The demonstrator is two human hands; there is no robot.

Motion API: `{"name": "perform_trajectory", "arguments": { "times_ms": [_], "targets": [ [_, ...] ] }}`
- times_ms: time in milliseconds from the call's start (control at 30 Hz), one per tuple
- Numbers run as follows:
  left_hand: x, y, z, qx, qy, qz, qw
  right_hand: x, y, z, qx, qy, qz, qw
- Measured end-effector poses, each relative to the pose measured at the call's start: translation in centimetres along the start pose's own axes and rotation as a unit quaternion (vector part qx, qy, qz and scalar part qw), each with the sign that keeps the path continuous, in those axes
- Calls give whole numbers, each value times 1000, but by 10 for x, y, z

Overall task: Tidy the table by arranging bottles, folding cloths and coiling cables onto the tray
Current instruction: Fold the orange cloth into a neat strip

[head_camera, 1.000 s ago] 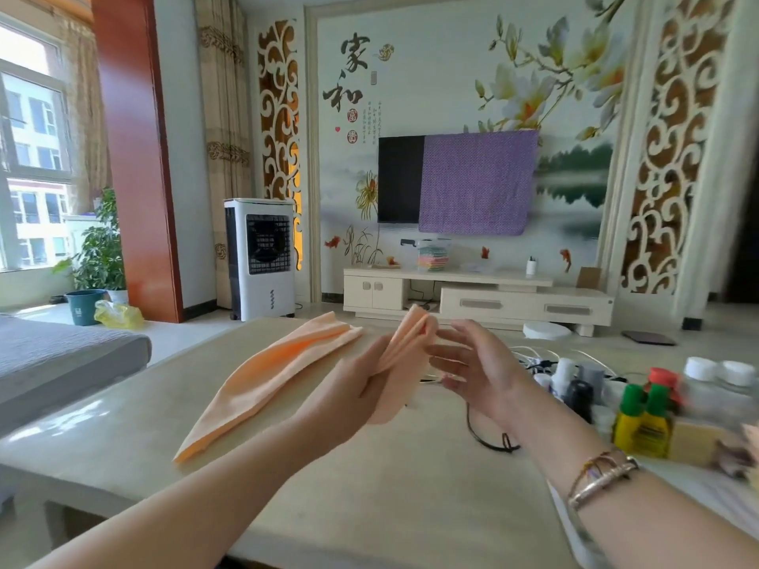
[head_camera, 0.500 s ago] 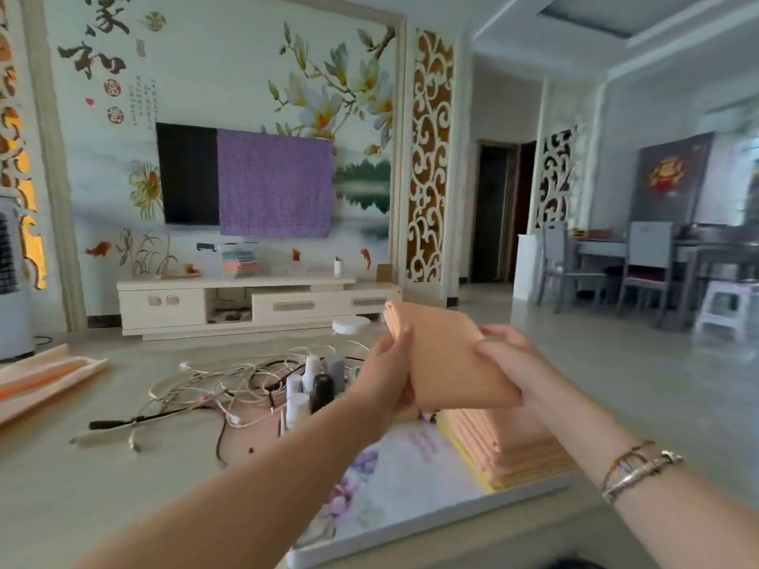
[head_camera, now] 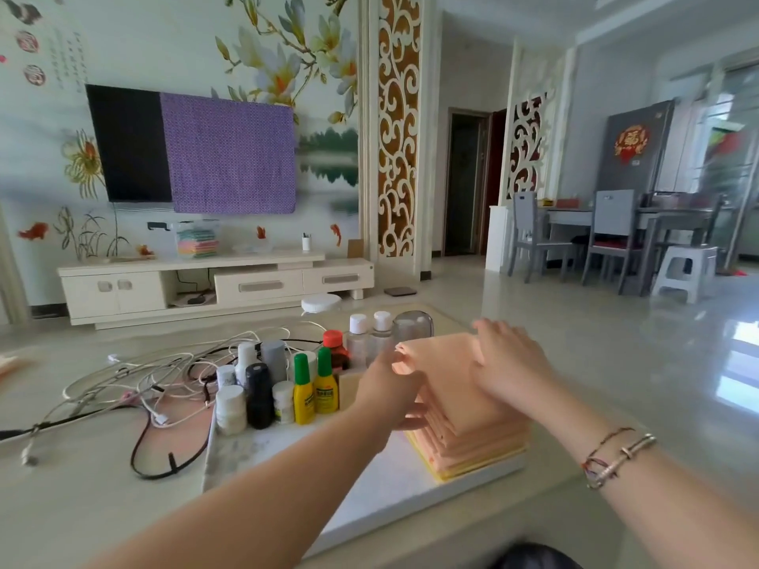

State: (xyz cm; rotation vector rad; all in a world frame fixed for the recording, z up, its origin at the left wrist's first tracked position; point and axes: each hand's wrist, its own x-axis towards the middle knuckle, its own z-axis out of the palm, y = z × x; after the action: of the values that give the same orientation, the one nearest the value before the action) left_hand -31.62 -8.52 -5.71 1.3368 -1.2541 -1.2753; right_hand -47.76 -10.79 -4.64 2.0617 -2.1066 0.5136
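Holding our folded peach cloth [head_camera: 441, 371] atop the cloth stack [head_camera: 472, 441] on the tray [head_camera: 394, 482], our left hand [head_camera: 390, 392] gripping its near edge, right hand [head_camera: 509, 363] flat on top, bottles [head_camera: 287, 388] clustered beside, tangled cables [head_camera: 135, 384] on the table [head_camera: 82, 507].

- Both forearms are bare as far as the near edge of the view; no sleeve shows on either.
- The right wrist carries a silver bangle [head_camera: 624, 455] with small bead-like fittings along it.
- Beside the bangle sits a thin cord bracelet [head_camera: 603, 441] in dark red and brownish strands.
- The left hand [head_camera: 390, 390] and right hand [head_camera: 507, 363] show no rings or gloves.
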Motion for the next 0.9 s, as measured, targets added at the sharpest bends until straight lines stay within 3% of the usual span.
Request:
{"name": "perform_trajectory", "arguments": {
  "times_ms": [67, 133, 233, 333, 467, 667, 800, 900],
  "targets": [
    [2, -1, -3, 1, -1, -1, 1000, -4, -11, 1, 33, 18, -90, 995],
    [3, -2, -6, 4, -1, 2, 1000, -3, -19, 11, 65, -30, -143, 987],
    [0, -6, -16, 22, 4, 3, 1000, -1, -24, 41, 50, -133, -115, 983],
    [-5, -11, -30, 33, 11, -2, 999, -4, -30, 60, 57, -172, -53, 982],
    [-15, -10, -59, 22, 23, 5, 999, -8, -41, 44, 37, -146, -63, 987],
    [-37, -6, -112, 15, 50, 35, 998, -23, -93, 5, 141, 25, -131, 981],
    [-58, -15, -168, -4, 94, 58, 994, -34, -163, -3, 179, 33, -227, 957],
    [-77, -36, -231, 0, 173, 69, 983, -34, -234, 11, 201, 23, -290, 935]
  ]
}}
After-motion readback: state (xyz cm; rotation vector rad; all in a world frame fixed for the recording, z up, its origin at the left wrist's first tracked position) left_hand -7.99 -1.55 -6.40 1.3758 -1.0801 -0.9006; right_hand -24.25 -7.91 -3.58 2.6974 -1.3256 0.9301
